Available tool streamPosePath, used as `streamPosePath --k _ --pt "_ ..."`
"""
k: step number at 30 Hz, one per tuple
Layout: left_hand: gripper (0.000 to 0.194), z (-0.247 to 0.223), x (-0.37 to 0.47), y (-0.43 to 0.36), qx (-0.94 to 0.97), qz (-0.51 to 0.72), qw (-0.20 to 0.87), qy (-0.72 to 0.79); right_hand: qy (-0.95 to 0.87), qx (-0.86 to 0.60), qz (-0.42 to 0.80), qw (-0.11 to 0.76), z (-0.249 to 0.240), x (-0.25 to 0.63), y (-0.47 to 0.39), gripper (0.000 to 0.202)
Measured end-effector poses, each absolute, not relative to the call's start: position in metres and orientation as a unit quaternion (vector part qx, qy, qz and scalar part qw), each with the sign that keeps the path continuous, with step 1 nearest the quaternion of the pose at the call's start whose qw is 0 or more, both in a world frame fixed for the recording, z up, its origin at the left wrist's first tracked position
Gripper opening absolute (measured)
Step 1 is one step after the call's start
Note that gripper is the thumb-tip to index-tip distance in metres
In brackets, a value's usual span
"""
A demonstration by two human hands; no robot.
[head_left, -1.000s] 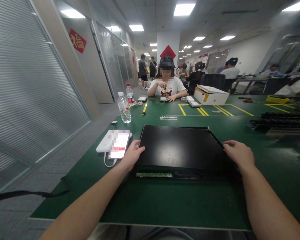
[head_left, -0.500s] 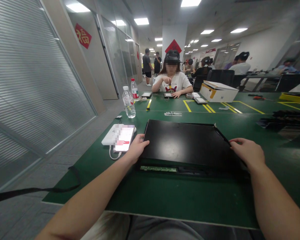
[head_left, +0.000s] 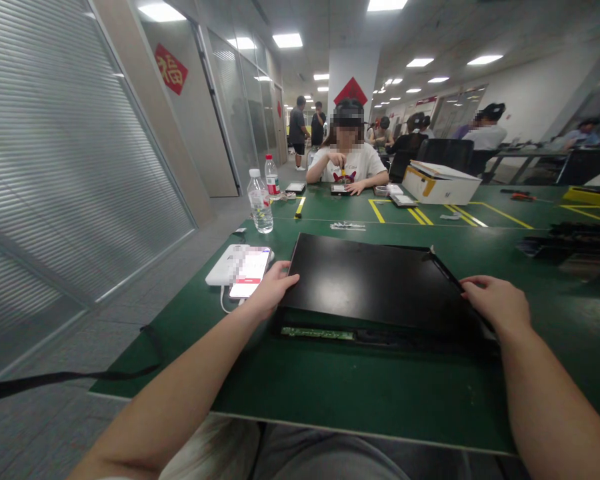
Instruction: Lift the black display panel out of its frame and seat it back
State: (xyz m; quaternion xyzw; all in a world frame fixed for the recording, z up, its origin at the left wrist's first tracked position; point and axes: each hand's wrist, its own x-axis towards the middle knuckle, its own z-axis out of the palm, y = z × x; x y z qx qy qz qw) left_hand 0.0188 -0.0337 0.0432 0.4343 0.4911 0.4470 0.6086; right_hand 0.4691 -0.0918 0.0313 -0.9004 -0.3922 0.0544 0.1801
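A flat, glossy black screen panel (head_left: 365,277) lies over a black frame (head_left: 447,272) on the green table. Its left side sits raised and askew, apart from the frame. My left hand (head_left: 275,287) is closed on the panel's left edge, thumb on top and fingers beneath. Along the frame's near side, a narrow green circuit board (head_left: 317,333) shows in the gap below the panel. My right hand (head_left: 497,300) pinches the right edge of the frame with thumb and forefinger; whether it also grips the panel there is hard to see.
Left of the panel lie a lit phone (head_left: 250,272) and a white cabled device (head_left: 223,267). Two water bottles (head_left: 261,207) stand behind them. Across the table (head_left: 380,387) a person (head_left: 347,160) works on a small device. A white box (head_left: 443,183) and dark parts (head_left: 570,243) are at right.
The panel's left side has risen slightly with my left hand, and the gap above the circuit board has widened. My right hand stays at the right edge.
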Motion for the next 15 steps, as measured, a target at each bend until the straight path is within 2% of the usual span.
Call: streamPosePath --k 7,15 --pt "0.031 0.036 0.015 -0.031 0.498 0.458 0.554 0.485 -0.403 -0.893 0.028 0.198 0.029 0.469 -0.091 0.035" --pt "0.038 0.024 0.013 -0.025 0.476 0.466 0.516 0.539 -0.408 -0.889 0.033 0.204 0.025 0.474 -0.090 0.034"
